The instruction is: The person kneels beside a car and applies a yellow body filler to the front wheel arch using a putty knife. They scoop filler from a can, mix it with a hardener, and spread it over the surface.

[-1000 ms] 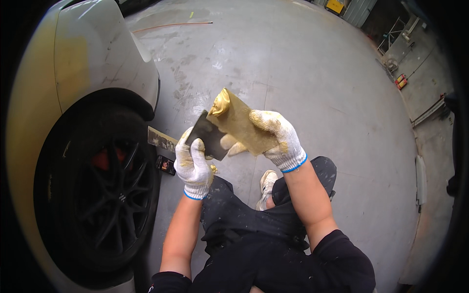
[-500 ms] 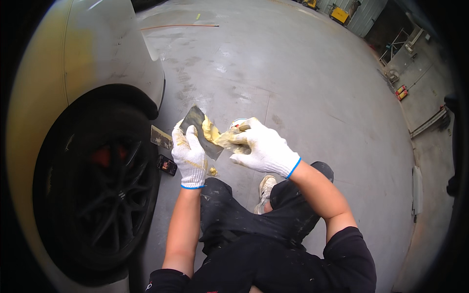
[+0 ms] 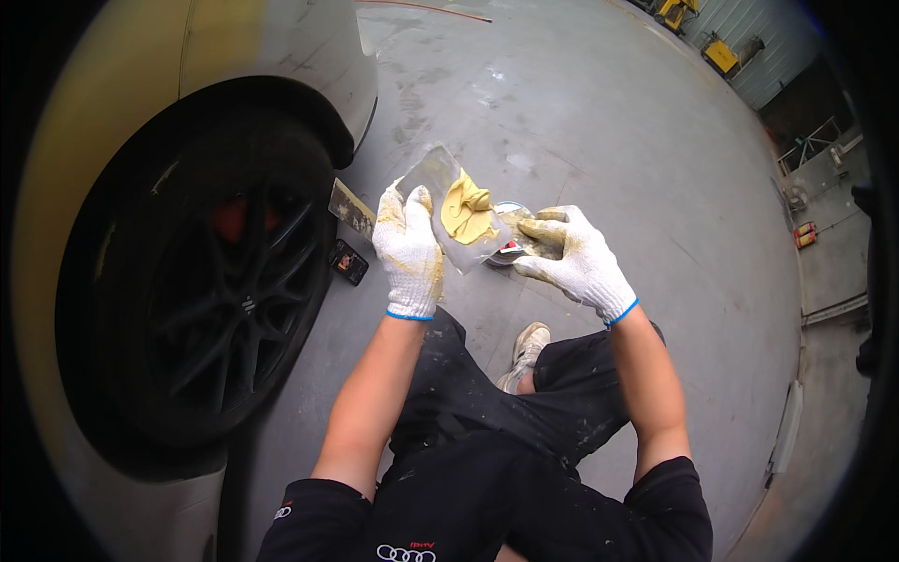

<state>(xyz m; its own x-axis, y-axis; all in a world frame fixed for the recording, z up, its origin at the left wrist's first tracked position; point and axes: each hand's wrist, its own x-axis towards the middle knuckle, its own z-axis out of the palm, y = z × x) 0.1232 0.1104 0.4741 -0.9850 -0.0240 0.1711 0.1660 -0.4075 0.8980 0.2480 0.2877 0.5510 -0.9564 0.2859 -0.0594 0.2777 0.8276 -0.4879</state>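
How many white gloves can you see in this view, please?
2: one on the left hand, which holds a flat plate bearing yellow paste, and one on the right hand.

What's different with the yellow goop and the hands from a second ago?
The lump of yellow paste has moved from the spreader in the right hand onto the flat plate in the left hand. The spreader has swung down to the plate's right side. Neither hand let go of its tool. The dark phone is still by the wheel.
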